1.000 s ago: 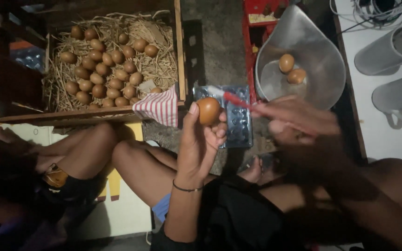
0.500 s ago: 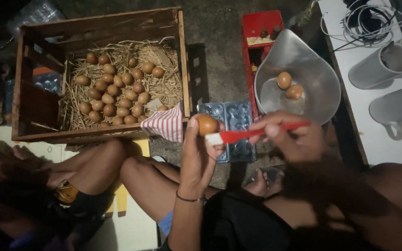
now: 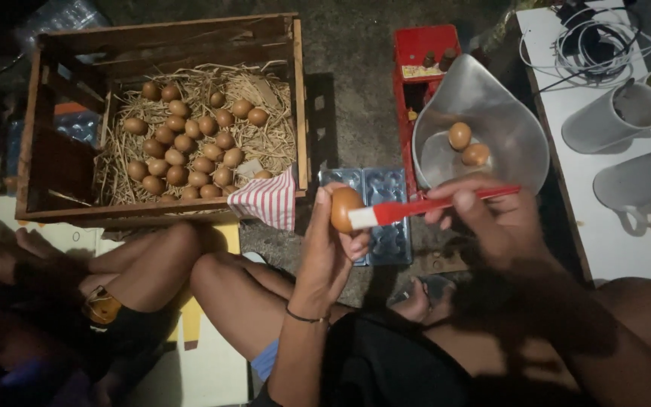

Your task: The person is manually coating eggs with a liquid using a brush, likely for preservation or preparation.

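At the far left sits the slatted wooden crate point(image 3: 161, 120), lined with straw and holding a good heap of brown eggs point(image 3: 190, 143) packed close in rows toward its middle; a red-and-white striped cloth point(image 3: 269, 200) hangs over its near right corner. Just right of that, the left hand point(image 3: 333, 245) is clamped around a single brown egg point(image 3: 343, 209), fingers cupping it from below and behind, held up above a blue moulded egg tray point(image 3: 386, 215) that lies on the ground with its cups looking unfilled. A second ago the red-handled brush with the pale tip point(image 3: 423, 205) was only coming toward the shell; now its tip lies flat against the egg's front, so the brushing of this egg looks under way rather than about to start. The right hand point(image 3: 491, 222) pinches the brush handle, well closed on it. Beyond it the shiny metal scoop-shaped pan point(image 3: 514, 113) holds two brown eggs, resting side by side and just touching. Furthest right, a white table point(image 3: 612, 241) carries two pale jugs and a coil of cable.
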